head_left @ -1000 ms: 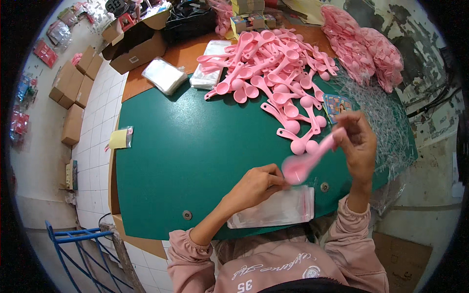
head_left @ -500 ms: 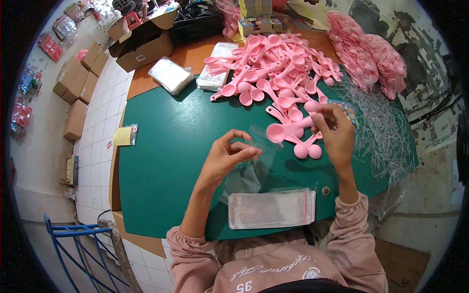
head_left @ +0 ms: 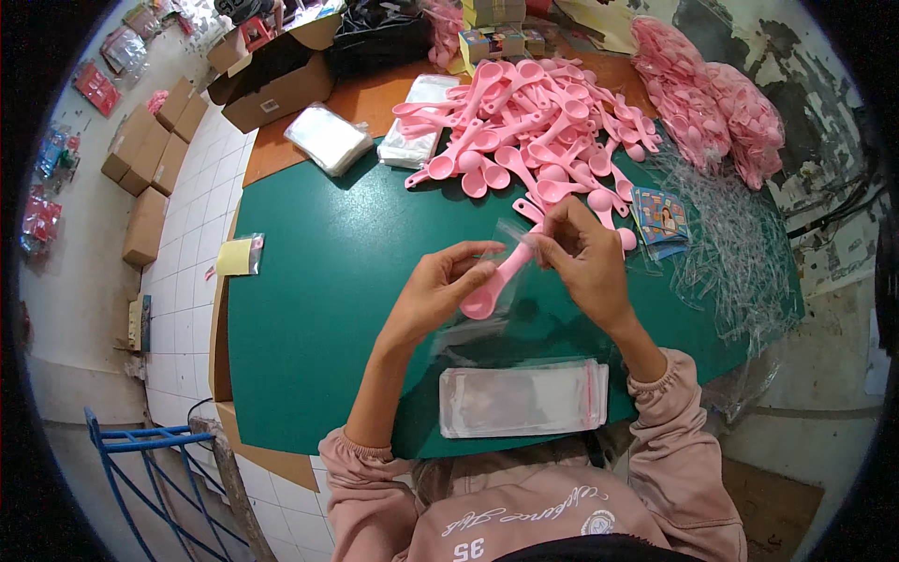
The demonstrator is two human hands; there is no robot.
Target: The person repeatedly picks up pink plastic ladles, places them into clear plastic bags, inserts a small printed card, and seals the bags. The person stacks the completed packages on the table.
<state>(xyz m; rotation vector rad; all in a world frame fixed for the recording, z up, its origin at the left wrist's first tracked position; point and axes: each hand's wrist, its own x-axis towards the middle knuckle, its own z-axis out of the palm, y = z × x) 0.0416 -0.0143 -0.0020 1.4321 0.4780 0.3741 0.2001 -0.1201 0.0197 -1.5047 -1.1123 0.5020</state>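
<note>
I keep my left hand [head_left: 433, 292] pinching the clear bag [head_left: 487, 314] open; right hand [head_left: 582, 258] fingers grip the pink spoon [head_left: 498, 281], sliding it straight in.

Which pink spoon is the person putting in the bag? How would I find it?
Look at the green table, near its middle, below the big pile of pink spoons. Between the left hand and right hand is one pink spoon. It alone is off the table, inside a clear plastic bag, bowl end pointing toward the person.
</note>
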